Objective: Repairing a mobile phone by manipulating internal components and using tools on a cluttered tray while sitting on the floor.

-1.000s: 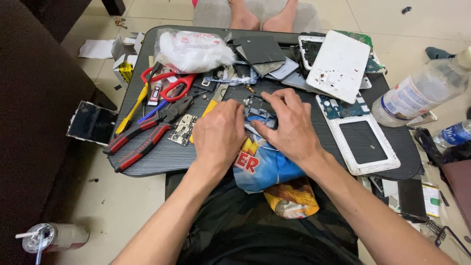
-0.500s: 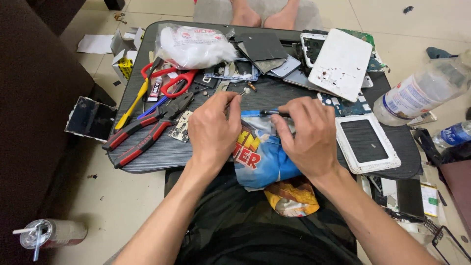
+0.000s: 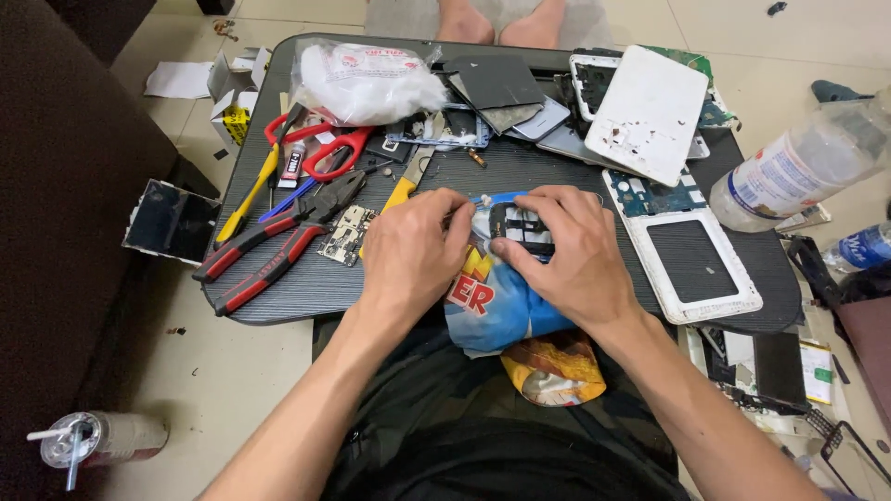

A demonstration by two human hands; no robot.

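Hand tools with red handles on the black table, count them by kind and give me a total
Pliers: 1
Scissors: 1
Total: 2

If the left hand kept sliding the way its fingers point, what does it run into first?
The left hand points right, toward the right hand. It would most likely meet the small dark component both hands pinch over the blue cloth, then the right fingertips; depth is unclear.
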